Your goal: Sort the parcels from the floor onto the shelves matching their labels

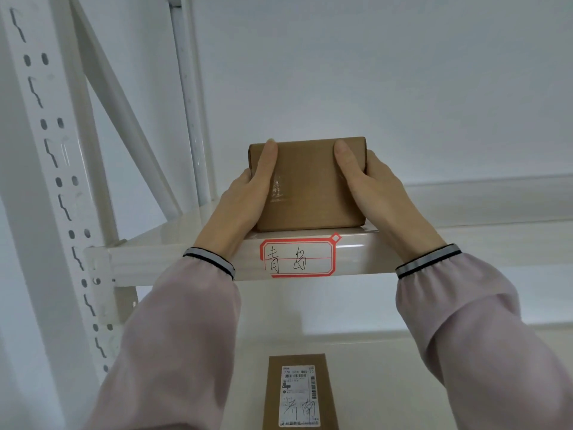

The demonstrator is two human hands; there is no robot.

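Observation:
A brown cardboard parcel (pixel 313 187) sealed with clear tape rests on the front edge of the upper white shelf (pixel 418 252). My left hand (pixel 238 203) grips its left side with the thumb laid on top. My right hand (pixel 381 193) grips its right side the same way. Directly below the parcel, a red-bordered handwritten label (pixel 298 257) is stuck on the shelf's front rail. Both arms wear pale pink sleeves with striped cuffs.
On the shelf below lies a second brown parcel (pixel 299 394) with a printed shipping label and handwriting on it. A white perforated upright (pixel 52 187) and a diagonal brace (pixel 124 113) stand at the left. A white wall is behind the shelving.

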